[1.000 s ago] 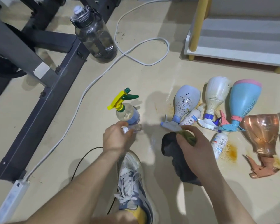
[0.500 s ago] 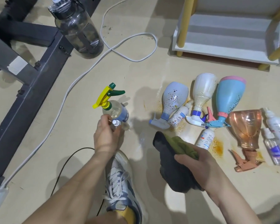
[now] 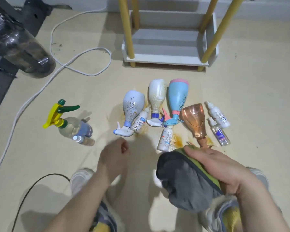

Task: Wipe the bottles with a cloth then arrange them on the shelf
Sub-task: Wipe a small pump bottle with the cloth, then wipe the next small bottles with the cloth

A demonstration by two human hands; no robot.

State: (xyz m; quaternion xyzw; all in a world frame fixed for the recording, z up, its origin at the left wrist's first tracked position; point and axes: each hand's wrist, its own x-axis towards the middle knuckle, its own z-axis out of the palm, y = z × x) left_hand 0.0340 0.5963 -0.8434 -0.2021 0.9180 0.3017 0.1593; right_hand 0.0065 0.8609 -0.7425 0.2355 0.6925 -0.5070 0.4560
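My right hand (image 3: 223, 169) grips a grey and green cloth (image 3: 186, 183) low in the view. My left hand (image 3: 114, 161) hovers over the floor with fingers loosely curled, holding nothing. A clear spray bottle with a yellow and green trigger (image 3: 70, 123) stands at the left, a small clear bottle (image 3: 84, 139) beside it. Several stained bottles lie in a row: a lilac sprayer (image 3: 132, 111), a white sprayer (image 3: 156, 97), a blue and pink sprayer (image 3: 177, 99), an amber sprayer (image 3: 196, 121) and small white bottles (image 3: 166, 138). The white shelf with yellow posts (image 3: 167, 57) stands beyond them.
A large dark water bottle (image 3: 22, 47) stands at the far left by a black metal frame (image 3: 0, 76). A white cable (image 3: 84, 62) loops across the floor and a black cable (image 3: 33, 186) runs near my shoes (image 3: 80, 180). Orange stains (image 3: 177, 141) mark the floor under the bottles.
My left hand has let go of the small clear bottle beside the yellow-trigger sprayer and moved right, toward the row. My view has shifted right and the shelf is fuller in view.
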